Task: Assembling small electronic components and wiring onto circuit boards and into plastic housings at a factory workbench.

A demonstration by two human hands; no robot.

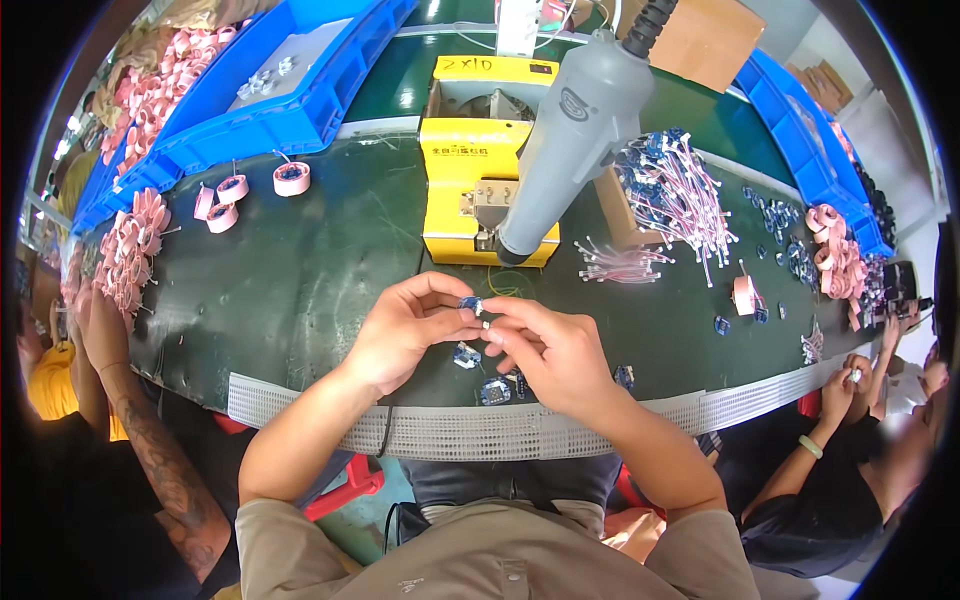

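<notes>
Near the front edge of the table, my left hand point(397, 335) pinches a small blue circuit board point(470, 303) between thumb and fingers. Close against it, the fingertips of my right hand point(560, 358) are closed on a small white connector point(486, 325); whether it is joined to the board I cannot tell. Below my hands lie loose blue circuit boards point(495, 391), one of them point(466, 355) right under my fingers. Beyond my hands stands a yellow screw-feeding machine point(460, 165), with a grey electric screwdriver point(585, 110) hanging in front of it.
Bundled white-and-pink wires point(620, 262) and a cardboard box point(622, 212) of wired boards sit right of the machine. Pink rings point(292, 178) lie far left, below a blue crate point(310, 115). Another blue crate point(815, 150) stands far right. Co-workers' hands point(100, 325) work at both sides.
</notes>
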